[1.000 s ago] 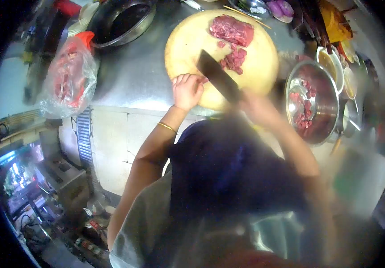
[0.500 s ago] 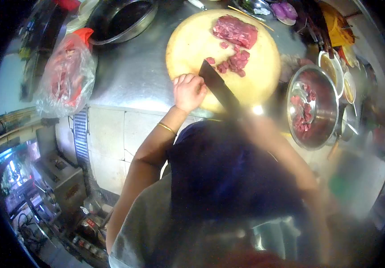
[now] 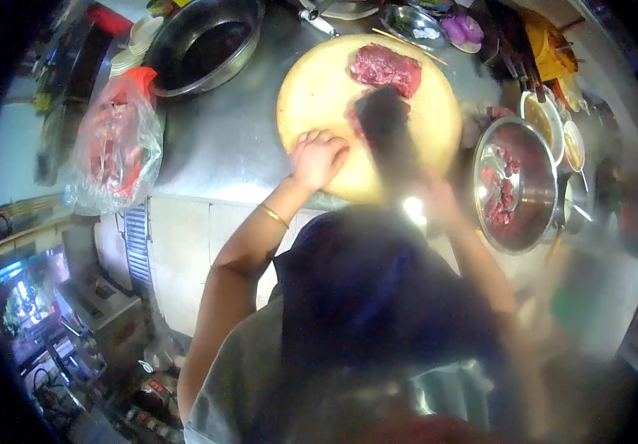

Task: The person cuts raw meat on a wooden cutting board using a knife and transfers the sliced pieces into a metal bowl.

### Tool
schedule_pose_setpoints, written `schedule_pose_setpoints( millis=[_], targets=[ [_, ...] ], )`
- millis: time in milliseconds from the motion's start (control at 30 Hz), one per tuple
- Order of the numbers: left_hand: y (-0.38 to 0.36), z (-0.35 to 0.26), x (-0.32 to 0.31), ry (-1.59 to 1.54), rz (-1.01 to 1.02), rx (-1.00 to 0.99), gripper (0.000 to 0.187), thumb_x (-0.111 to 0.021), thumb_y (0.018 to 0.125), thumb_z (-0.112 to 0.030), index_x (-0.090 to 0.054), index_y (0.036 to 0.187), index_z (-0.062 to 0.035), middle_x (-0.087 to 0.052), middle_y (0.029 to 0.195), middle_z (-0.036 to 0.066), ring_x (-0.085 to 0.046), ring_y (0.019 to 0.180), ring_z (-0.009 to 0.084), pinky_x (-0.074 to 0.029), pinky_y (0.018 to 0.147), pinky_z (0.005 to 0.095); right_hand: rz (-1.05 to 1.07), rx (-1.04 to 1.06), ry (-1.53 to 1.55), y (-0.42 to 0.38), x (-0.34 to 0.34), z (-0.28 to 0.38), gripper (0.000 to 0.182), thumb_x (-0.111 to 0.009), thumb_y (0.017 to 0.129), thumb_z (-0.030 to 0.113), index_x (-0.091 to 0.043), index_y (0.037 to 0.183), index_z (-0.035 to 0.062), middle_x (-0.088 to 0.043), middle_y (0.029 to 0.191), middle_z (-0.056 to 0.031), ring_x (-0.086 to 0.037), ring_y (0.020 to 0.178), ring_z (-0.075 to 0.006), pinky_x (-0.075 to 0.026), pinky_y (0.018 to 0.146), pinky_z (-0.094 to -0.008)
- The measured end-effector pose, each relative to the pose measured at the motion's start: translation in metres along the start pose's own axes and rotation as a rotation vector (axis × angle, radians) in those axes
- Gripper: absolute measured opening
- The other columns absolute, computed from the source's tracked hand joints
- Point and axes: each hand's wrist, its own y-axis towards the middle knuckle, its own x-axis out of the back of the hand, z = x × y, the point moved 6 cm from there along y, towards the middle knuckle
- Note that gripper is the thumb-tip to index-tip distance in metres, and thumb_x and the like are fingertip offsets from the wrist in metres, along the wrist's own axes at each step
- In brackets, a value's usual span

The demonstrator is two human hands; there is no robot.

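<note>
The slab of raw meat point(image 3: 384, 68) lies at the far side of the round wooden chopping board point(image 3: 315, 89), with cut pieces just beside it under the blurred cleaver point(image 3: 387, 129). The right hand point(image 3: 437, 194) is clamped on the cleaver's handle; the left hand point(image 3: 317, 157) rests curled and empty on the board. Good cutting likely means keeping those knuckles tucked clear of the blade. The steel bowl point(image 3: 548, 185) holding cut meat stands near on the right.

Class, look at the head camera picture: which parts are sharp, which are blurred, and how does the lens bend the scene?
Head view: the cleaver is smeared by motion blur and the right hand is hazy; the left hand, cutting board and slab of meat read fairly sharp. Fisheye lens curves the counter and leaves black corners. A small glare spot sits below the board's edge.
</note>
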Motion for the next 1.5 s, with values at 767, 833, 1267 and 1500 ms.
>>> schedule_pose_setpoints(
  millis=[767,833,1267,1500],
  targets=[
    [0.108,-0.044,-0.052,-0.458,-0.099,-0.081,0.053,-0.077,0.080,-0.025,-0.059,0.121,0.0010,-0.056,0.125,0.019,-0.060,0.110,0.0329,-0.050,0.095,0.0427,-0.219,0.147,0.128,0.010,-0.043,-0.030,0.026,-0.054,0.095,0.020,-0.044,0.115,0.0059,-0.053,0.070,-0.0041,-0.051,0.055,-0.0132,-0.044,0.048,-0.0302],
    [0.101,-0.031,-0.057,-0.637,-0.178,0.035,0.042,-0.070,0.085,-0.008,-0.056,0.122,0.0072,-0.059,0.117,0.017,-0.064,0.105,0.0250,-0.054,0.090,0.0347,-0.245,0.183,0.013,0.017,-0.057,-0.033,0.028,-0.056,0.092,0.018,-0.045,0.112,0.0036,-0.056,0.072,-0.0099,-0.057,0.061,-0.0227,-0.047,0.055,-0.0368],
    [0.075,-0.022,-0.053,-2.149,-0.212,1.050,0.024,-0.048,0.098,-0.028,-0.063,0.088,-0.0128,-0.059,0.069,-0.005,-0.062,0.073,0.0150,-0.053,0.081,0.0385,-0.233,0.321,-0.114,-0.041,-0.020,0.054,0.034,-0.065,0.088,0.022,-0.047,0.113,0.0073,-0.063,0.077,-0.0175,-0.065,0.074,-0.0381,-0.050,0.066,-0.0467],
    [0.092,-0.139,-0.067,-2.405,0.125,0.786,0.024,-0.050,0.091,-0.029,-0.061,0.105,-0.0124,-0.064,0.099,0.003,-0.061,0.097,0.0214,-0.044,0.096,0.0467,-0.661,0.444,0.055,-0.109,0.085,-0.009,0.038,-0.067,0.086,0.016,-0.055,0.120,0.0033,-0.065,0.095,-0.0144,-0.064,0.085,-0.0245,-0.051,0.077,-0.0357]
  ],
)
